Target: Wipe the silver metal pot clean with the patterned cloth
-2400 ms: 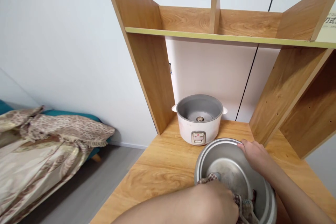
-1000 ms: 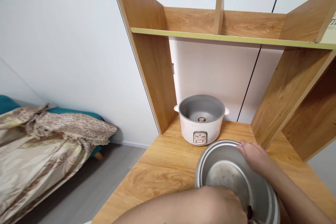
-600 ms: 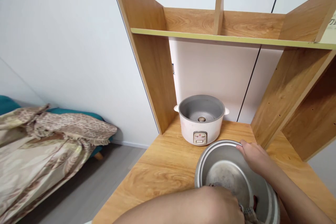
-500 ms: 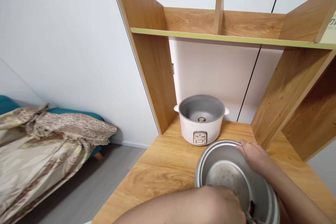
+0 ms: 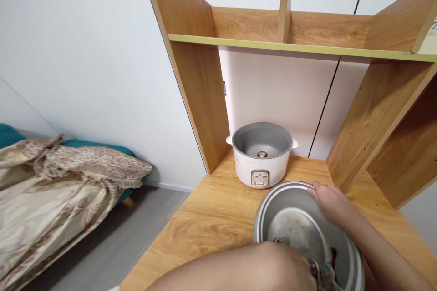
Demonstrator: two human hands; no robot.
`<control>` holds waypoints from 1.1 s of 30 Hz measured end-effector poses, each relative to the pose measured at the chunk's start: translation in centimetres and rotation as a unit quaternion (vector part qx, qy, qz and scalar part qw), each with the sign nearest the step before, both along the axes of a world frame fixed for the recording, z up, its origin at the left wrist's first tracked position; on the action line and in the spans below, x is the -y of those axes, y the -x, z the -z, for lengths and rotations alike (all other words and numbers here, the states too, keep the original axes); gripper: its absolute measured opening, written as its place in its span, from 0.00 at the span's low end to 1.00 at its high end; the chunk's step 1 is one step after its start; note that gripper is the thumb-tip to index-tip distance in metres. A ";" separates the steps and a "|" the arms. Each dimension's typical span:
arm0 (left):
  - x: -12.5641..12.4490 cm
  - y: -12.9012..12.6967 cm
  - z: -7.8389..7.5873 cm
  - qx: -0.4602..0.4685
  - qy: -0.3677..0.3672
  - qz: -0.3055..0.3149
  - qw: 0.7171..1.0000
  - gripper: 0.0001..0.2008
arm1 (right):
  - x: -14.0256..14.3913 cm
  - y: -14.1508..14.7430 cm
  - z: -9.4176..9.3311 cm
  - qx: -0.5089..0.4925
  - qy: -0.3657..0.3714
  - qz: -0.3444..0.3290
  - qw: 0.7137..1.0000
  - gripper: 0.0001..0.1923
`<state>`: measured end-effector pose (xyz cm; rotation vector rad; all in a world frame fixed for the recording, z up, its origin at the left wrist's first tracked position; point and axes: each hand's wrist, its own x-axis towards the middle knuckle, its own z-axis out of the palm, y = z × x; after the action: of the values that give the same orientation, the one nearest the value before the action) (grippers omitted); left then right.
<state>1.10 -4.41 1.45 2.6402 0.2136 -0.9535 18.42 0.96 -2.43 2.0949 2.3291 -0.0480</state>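
A metal inner pot (image 5: 269, 209) stands tilted on the wooden desk (image 5: 211, 218) near its front edge. My right hand (image 5: 332, 204) grips the pot's far right rim. Inside the pot my left hand (image 5: 290, 266) is closed on a patterned cloth (image 5: 324, 275), pressed against the near wall; only a small bit of the cloth shows. Behind the pot sits a white rice cooker body (image 5: 261, 154), open and without a pot in it.
The desk has a wooden hutch with a shelf (image 5: 290, 47) overhead and side panels (image 5: 194, 82) left and right. To the left, beyond the desk edge, is grey floor and a bed with a patterned cover (image 5: 58, 186).
My left hand has kept rubbing the cloth around inside the pot, from the left wall toward the near right. My right hand has stayed on the rim. The view shifted slightly.
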 end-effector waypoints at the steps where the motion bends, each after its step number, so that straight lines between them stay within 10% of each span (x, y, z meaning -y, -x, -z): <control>1: 0.0 0.0 0.0 -0.006 0.001 -0.001 1.000 0.14 | 0.0 0.0 0.0 0.000 0.001 0.001 1.000 0.22; 14: -0.1 0.0 -0.1 0.026 -0.007 -0.013 1.000 0.16 | 0.0 0.1 -0.1 0.005 0.007 0.005 1.000 0.22; 23: -0.4 0.1 2.4 0.059 0.024 0.008 0.998 0.10 | 0.0 0.2 -0.3 0.010 0.006 0.006 1.000 0.21; 33: -0.2 0.3 0.3 0.057 -0.006 -0.026 0.998 0.12 | 0.1 0.2 -0.4 0.002 0.009 0.012 1.000 0.21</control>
<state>0.80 -4.25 1.19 2.6753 0.2596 -0.7848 18.21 0.86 -2.02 2.1123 2.2925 -0.0638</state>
